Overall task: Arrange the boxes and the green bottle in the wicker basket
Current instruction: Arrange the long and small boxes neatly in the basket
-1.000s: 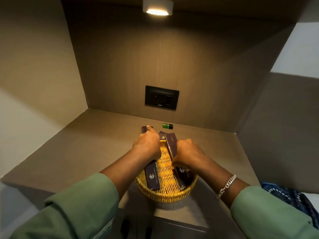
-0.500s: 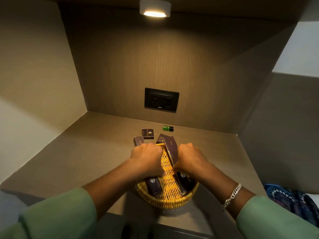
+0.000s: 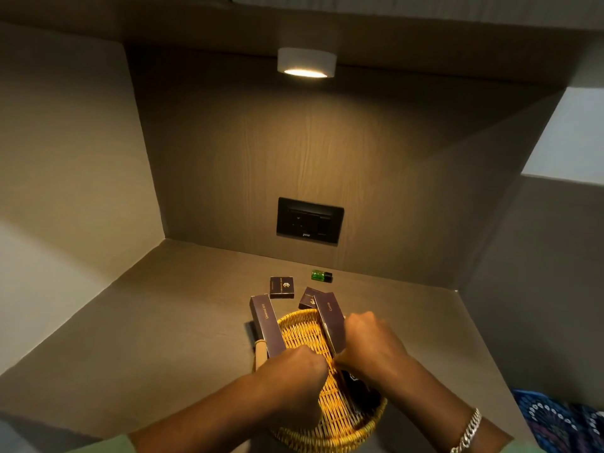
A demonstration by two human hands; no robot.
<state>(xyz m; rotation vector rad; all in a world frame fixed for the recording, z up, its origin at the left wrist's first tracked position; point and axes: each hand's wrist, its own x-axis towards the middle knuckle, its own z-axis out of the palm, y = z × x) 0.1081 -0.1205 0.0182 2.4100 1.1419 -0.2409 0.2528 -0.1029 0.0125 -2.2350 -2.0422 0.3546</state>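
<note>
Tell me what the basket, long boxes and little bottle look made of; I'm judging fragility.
Basket: woven yellow wicker, visible strands, matte.
Long boxes: likely thin card, dark matte with gold print, crisp folded edges.
Green bottle: translucent, glossy; glass or plastic, cannot tell.

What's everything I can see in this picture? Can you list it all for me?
wicker basket: 1, yellow, front of the shelf, under both hands
long boxes: 2, dark purple; Dental Kit box leaning on the basket's left rim, Comb box propped over its right side
small boxes: 2, dark purple; square box flat on the shelf behind the basket, another box partly hidden behind the Comb box
green bottle: 1, green with dark cap, lying on the shelf near the back wall
socket plate: 1, black, back wall
lamp: 1, white, lit, overhead
patterned cloth: 1, blue, lower right
bracelet: 1, silver, right wrist
left hand: closed on the Dental Kit box
right hand: closed on the Comb box
</note>
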